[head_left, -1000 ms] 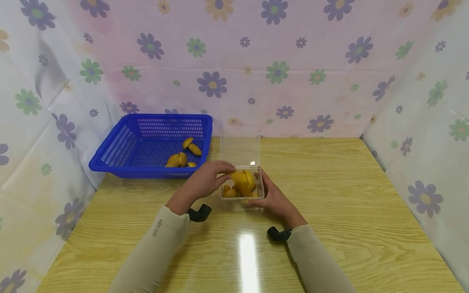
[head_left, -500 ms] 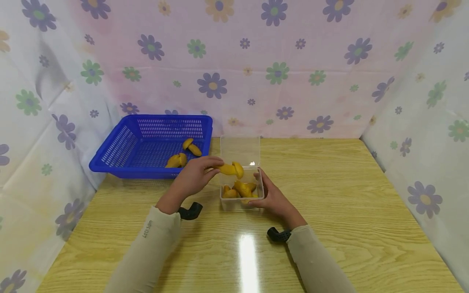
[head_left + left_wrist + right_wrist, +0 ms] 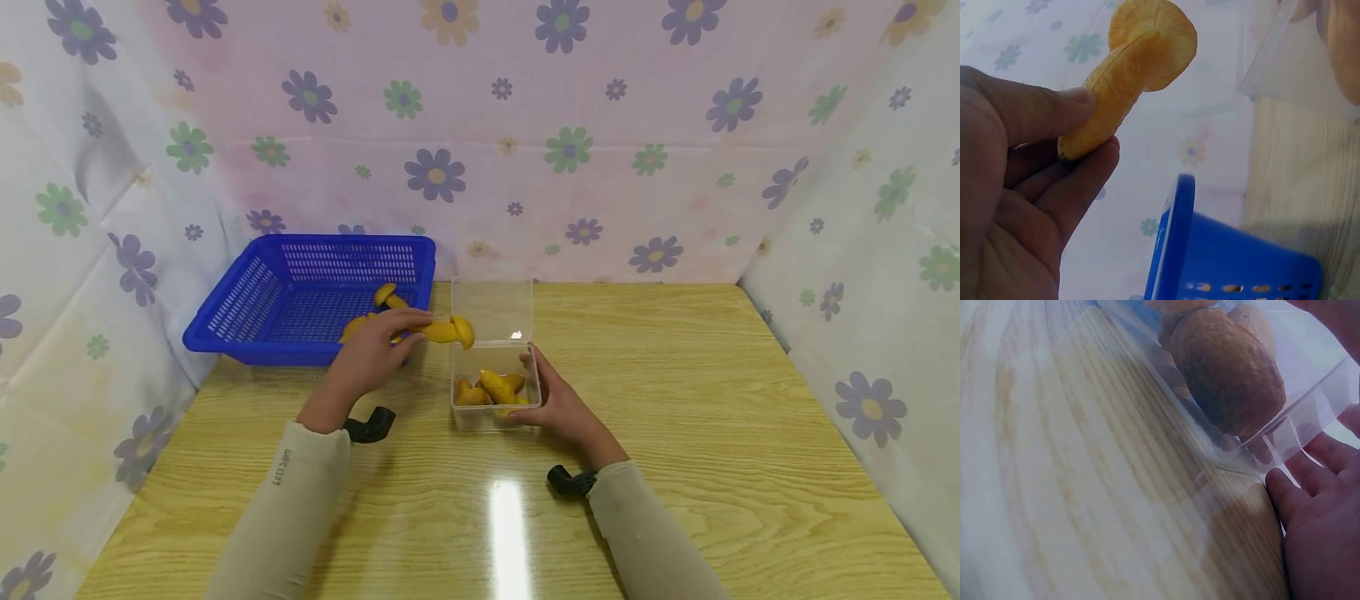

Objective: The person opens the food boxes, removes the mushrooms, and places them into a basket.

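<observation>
My left hand (image 3: 372, 348) pinches a yellow mushroom (image 3: 448, 331) by its stem, between the blue basket and the clear box. In the left wrist view the mushroom (image 3: 1119, 94) points cap-up, thumb on one side and fingers on the other. The clear plastic box (image 3: 495, 421) stands on the table with its lid (image 3: 492, 308) raised at the back. Several mushrooms (image 3: 495, 387) lie inside it. My right hand (image 3: 558, 408) holds the box by its right side, thumb at the front. In the right wrist view its fingers (image 3: 1319, 469) are against the box wall.
A blue perforated basket (image 3: 225, 343) stands at the left, with a few mushrooms (image 3: 386, 293) in its right end, partly hidden by my left hand. The wooden table (image 3: 675, 375) reaches back to a flower-print cloth (image 3: 570, 192).
My left hand has lifted the mushroom out of the clear box and carried it left and up toward the basket. My right hand has stayed on the box.
</observation>
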`<state>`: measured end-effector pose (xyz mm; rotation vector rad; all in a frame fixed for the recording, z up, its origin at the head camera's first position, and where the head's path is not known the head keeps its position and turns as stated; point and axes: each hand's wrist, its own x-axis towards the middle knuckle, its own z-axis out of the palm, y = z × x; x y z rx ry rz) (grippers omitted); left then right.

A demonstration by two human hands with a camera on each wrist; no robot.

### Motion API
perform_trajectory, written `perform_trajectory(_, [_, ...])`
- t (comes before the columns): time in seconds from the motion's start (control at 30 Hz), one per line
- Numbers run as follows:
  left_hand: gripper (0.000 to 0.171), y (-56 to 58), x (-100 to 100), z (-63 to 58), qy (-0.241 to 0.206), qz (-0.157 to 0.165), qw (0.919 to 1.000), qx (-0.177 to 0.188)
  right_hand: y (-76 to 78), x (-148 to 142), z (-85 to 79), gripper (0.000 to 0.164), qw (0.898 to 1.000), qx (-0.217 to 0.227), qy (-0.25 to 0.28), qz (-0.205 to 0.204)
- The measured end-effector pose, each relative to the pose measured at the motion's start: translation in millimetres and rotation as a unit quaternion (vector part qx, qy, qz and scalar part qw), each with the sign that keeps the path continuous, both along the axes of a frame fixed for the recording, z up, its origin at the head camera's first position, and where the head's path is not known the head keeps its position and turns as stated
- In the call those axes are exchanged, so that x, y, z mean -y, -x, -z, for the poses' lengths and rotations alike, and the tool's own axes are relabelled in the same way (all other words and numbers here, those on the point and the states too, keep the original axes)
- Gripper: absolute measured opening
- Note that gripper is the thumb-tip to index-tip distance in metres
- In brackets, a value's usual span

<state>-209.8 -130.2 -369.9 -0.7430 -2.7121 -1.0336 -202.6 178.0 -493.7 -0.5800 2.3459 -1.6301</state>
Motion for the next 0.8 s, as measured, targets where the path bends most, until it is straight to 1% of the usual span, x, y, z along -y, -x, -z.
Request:
perform_trajectory(0.1, [0.032, 1.8, 7, -0.9, 0.003, -0.016, 0.9997, -0.016, 0.8, 0, 0.2, 0.118, 1.0, -0.01, -0.002, 0.0])
perform_trajectory(0.17, [0.031, 2.5, 10, -2.4, 0.001, -0.025, 0.9994, -0.021, 1.0, -1, 0.1, 0.118, 1.0, -0.017, -0.005, 0.001])
perform_trajectory(0.33, [0.032, 5.3, 18, -3.6, -0.015, -0.048, 0.9987, 0.0, 0.5, -1, -1.1, 0.118, 1.0, -0.014, -0.013, 0.002])
perform_trajectory(0.43, [0.033, 6.8, 22, -3.0, -0.018, -0.061, 0.9979, 0.007, 0.2, -1, -1.5, 0.119, 1.0, -0.011, -0.013, 0.0])
perform_trajectory(0.57, [0.034, 8.0, 29, -2.0, -0.023, -0.074, 0.9968, 0.018, 0.1, -1, -1.5, 0.119, 1.0, -0.017, -0.011, -0.003])
perform_trajectory(0.7, [0.036, 8.9, 35, -0.8, -0.032, -0.089, 0.9947, 0.041, 0.1, 0, -1.8, 0.118, 1.0, -0.021, -0.013, -0.005])
perform_trajectory(0.8, [0.036, 9.5, 39, -0.3, -0.036, -0.102, 0.9929, 0.05, -0.2, 0, -1.9, 0.119, 1.0, -0.014, -0.013, -0.003])
